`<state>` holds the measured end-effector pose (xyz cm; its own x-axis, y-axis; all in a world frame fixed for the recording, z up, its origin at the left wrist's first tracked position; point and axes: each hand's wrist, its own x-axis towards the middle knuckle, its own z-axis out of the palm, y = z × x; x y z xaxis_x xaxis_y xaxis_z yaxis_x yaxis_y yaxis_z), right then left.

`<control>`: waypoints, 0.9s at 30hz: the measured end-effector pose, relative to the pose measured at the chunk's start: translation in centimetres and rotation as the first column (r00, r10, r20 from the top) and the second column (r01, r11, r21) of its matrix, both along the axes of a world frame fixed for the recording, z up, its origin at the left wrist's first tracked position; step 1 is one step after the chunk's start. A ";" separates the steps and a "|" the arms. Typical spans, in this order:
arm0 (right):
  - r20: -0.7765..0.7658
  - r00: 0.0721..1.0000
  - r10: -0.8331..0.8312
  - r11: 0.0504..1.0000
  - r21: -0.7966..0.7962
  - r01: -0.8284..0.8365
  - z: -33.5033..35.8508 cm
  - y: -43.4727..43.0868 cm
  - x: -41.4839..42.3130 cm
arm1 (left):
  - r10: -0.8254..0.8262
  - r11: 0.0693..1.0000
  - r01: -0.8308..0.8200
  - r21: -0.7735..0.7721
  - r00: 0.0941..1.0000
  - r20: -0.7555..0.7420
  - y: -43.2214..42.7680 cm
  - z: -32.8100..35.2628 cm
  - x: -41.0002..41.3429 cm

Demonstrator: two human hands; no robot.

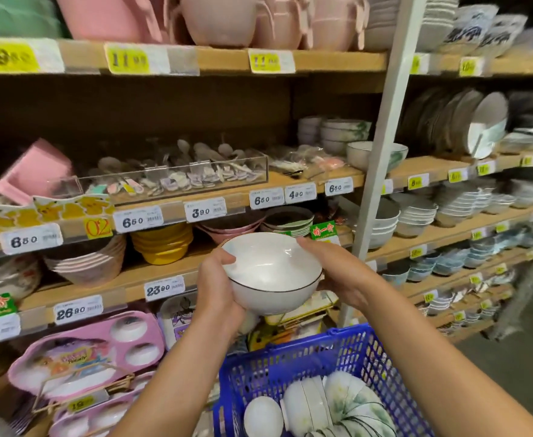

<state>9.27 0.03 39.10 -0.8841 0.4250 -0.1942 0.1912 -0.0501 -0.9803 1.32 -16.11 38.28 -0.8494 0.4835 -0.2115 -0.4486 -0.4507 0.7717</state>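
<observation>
Blue basket point(293, 353) sits lowest, straight below the white bowl point(271, 269), and holds plain white bowls point(306, 402) beside leaf-patterned bowls point(358, 403), all lying on their sides. Far down to the left of the white bowl, pink divided trays point(85, 351) lean on the bottom shelf. Up and to the left of it, a stack of yellow bowls point(162, 244) stands on the wooden shelf point(151, 272), and a price tag point(164, 287) hangs on that shelf's edge just to the bowl's left. The left grip point(218, 279) clasps the white bowl's left side, thumb lying over the rim and palm against the wall. The bowl, dark-rimmed and tipped a little toward the camera, is held in the air in front of the shelves, above the basket; whether a second bowl nests under it cannot be told. The right grip point(331, 272) clasps the bowl's right side, fingertips at the far rim. Right of the bowl rises a white post point(382, 152), and beyond that stand stacked patterned dishes point(416, 212).
</observation>
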 end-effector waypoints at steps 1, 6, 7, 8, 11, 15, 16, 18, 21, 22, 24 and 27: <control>-0.076 0.997 -0.024 0.994 -0.107 0.016 0.0 -0.1 0.6 | -0.011 1.000 0.011 0.009 1.000 -0.008 0.4 0.6 0.4; -0.315 0.926 -0.207 0.928 -0.362 0.084 1.2 1.0 3.8 | -0.098 0.994 0.100 0.035 0.994 -0.056 3.4 2.6 3.5; -0.318 0.915 -0.248 0.915 -0.387 0.114 1.4 1.7 4.6 | -0.109 0.993 0.111 0.031 0.992 -0.062 4.2 2.9 4.3; -0.316 0.905 -0.285 0.903 -0.405 0.143 1.6 2.4 5.5 | -0.118 0.992 0.120 0.028 0.991 -0.068 5.0 3.2 5.1; -0.308 0.887 -0.343 0.889 -0.410 0.201 2.1 4.7 8.6 | -0.147 0.988 0.151 0.040 0.985 -0.088 7.6 3.9 7.8; -0.290 0.875 -0.387 0.882 -0.394 0.260 2.8 9.1 13.8 | -0.183 0.981 0.187 0.050 0.980 -0.075 12.2 4.7 12.6; -0.285 0.872 -0.397 0.880 -0.386 0.275 3.0 10.2 15.1 | -0.187 0.980 0.191 0.048 0.980 -0.074 13.5 4.8 13.8; -0.297 0.854 -0.427 0.874 -0.378 0.306 3.3 12.6 17.8 | -0.190 0.980 0.193 0.051 0.979 -0.068 16.2 5.1 16.3; -0.311 0.828 -0.467 0.864 -0.361 0.352 3.8 16.2 21.8 | -0.224 0.972 0.228 0.054 0.972 -0.072 20.3 5.3 19.9; -0.317 0.820 -0.478 0.861 -0.352 0.366 4.0 17.3 23.1 | -0.237 0.969 0.241 0.061 0.969 -0.069 21.6 5.2 20.9; -0.324 0.799 -0.506 0.851 -0.338 0.402 4.1 19.7 25.6 | -0.269 0.960 0.272 0.071 0.962 -0.048 24.4 5.1 23.0; -0.311 0.787 -0.533 0.838 -0.324 0.439 4.4 23.0 29.0 | -0.339 0.939 0.340 0.060 0.940 -0.031 28.2 5.2 25.8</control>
